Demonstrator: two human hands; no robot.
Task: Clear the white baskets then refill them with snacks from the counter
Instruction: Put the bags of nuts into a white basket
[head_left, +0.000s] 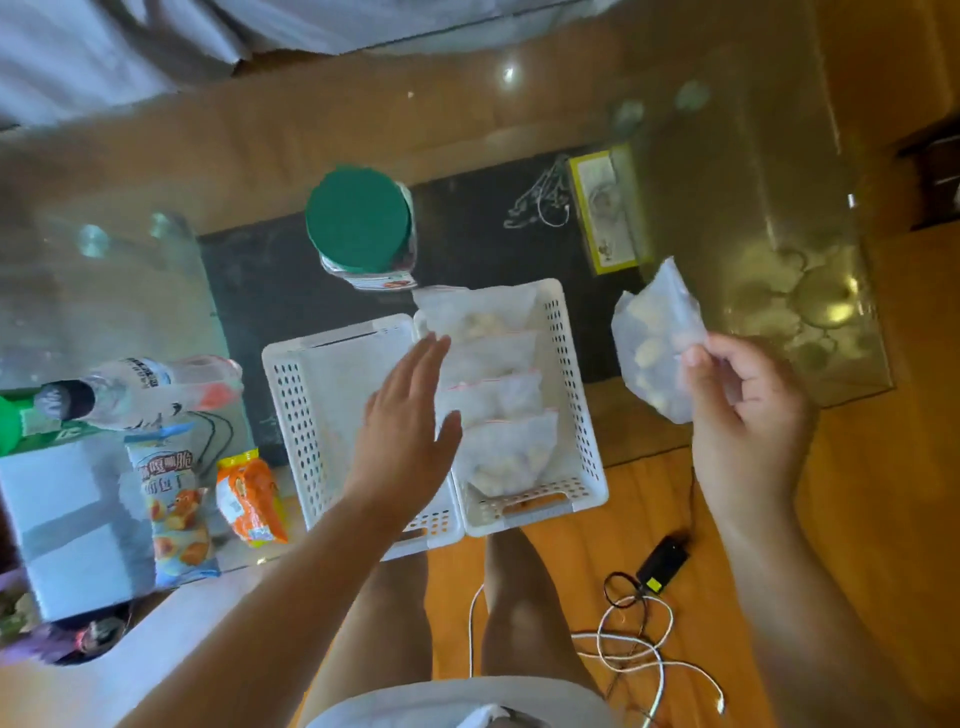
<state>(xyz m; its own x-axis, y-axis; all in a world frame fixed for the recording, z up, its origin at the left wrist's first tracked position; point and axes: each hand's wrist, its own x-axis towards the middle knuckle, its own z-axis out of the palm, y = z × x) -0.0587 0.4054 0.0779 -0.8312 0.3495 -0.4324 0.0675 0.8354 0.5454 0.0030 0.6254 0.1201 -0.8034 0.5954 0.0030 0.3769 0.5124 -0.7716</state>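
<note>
Nearby, left hand (405, 431) spread over baskets (311, 415); right hand (743, 410) pinches snack bag (654, 332) beside jar (361, 228).

White perforated baskets (576, 374); jar lid (358, 226) (green)

A green-lidded jar (363, 228) stands on the glass table (753, 208). A yellow-edged box (605, 208) lies beside tangled white cords (540, 202). A clear bottle (135, 387) lies at left. On the wooden floor (857, 467), a black adapter (662, 561) trails white cable (654, 654).
</note>
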